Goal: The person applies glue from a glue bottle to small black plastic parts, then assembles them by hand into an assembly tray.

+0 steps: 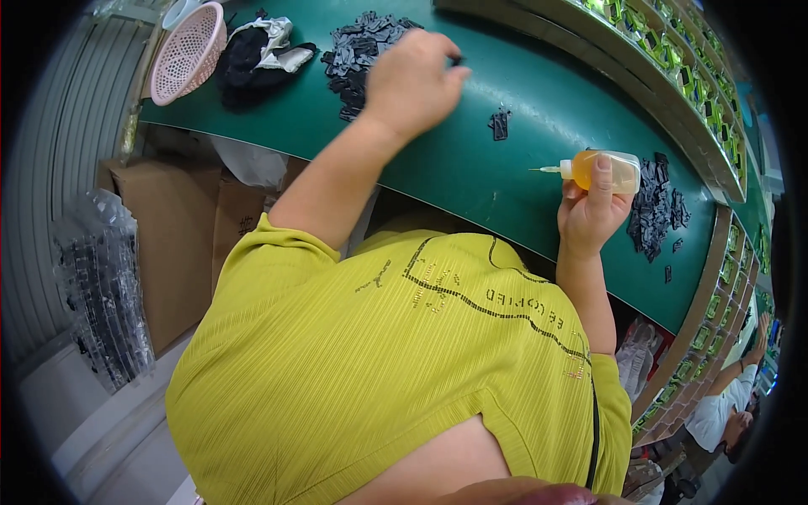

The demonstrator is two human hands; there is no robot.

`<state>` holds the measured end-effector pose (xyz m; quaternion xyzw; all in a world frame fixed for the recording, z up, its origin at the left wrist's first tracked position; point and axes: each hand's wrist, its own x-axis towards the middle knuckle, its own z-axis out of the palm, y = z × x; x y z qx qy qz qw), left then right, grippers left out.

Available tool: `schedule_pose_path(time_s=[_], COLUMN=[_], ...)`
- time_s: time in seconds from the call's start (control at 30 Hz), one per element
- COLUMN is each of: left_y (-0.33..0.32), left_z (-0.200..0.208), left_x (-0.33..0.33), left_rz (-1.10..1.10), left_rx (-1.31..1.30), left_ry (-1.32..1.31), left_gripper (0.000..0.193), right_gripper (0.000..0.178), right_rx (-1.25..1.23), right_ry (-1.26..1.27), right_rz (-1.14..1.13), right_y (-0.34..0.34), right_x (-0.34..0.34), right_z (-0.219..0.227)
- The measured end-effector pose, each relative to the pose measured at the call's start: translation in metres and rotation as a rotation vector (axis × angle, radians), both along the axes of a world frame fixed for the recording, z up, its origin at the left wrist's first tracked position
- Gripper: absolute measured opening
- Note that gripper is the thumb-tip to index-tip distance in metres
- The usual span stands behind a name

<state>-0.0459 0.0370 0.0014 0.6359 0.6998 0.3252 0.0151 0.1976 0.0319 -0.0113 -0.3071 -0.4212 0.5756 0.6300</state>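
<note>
My left hand [412,84] reaches across the green work surface [471,160] to the edge of a pile of small black plastic parts [358,50]. Its fingers are pinched on one small black part [456,61]. My right hand [589,215] holds a small clear squeeze bottle [602,171] of orange liquid, lying sideways, thumb on top. The bottle's thin needle tip [543,170] points left above the surface. A loose black part [499,124] lies between the two hands.
A second heap of black parts [656,206] lies right of the bottle. A pink basket [189,52] and black-and-white cloth [257,50] sit at the far left. Racks of green parts [673,59] run behind. Cardboard boxes [172,236] stand below. Another person [724,412] works at lower right.
</note>
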Motion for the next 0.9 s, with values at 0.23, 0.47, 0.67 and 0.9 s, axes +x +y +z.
schedule_pose_path(time_s=[0.23, 0.47, 0.67, 0.9], left_y=[0.019, 0.019, 0.018, -0.002], left_z=[0.012, 0.008, 0.018, -0.001], left_x=[-0.03, -0.019, -0.032, -0.003], left_rz=[-0.064, -0.215, -0.018, -0.186], left_rx=[-0.267, -0.402, -0.264, -0.176], left_ry=[-0.276, -0.561, -0.036, 0.187], left_gripper=[0.019, 0.017, 0.021, 0.016], right_gripper=[0.012, 0.012, 0.012, 0.012], right_rx=[0.004, 0.008, 0.002, -0.004], right_ry=[-0.058, -0.048, -0.067, -0.068], right_rz=[0.026, 0.032, 0.019, 0.025], right_y=[0.001, 0.002, 0.001, 0.002], right_x=[-0.001, -0.002, -0.002, 0.0], right_z=[-0.002, 0.0, 0.0, -0.001])
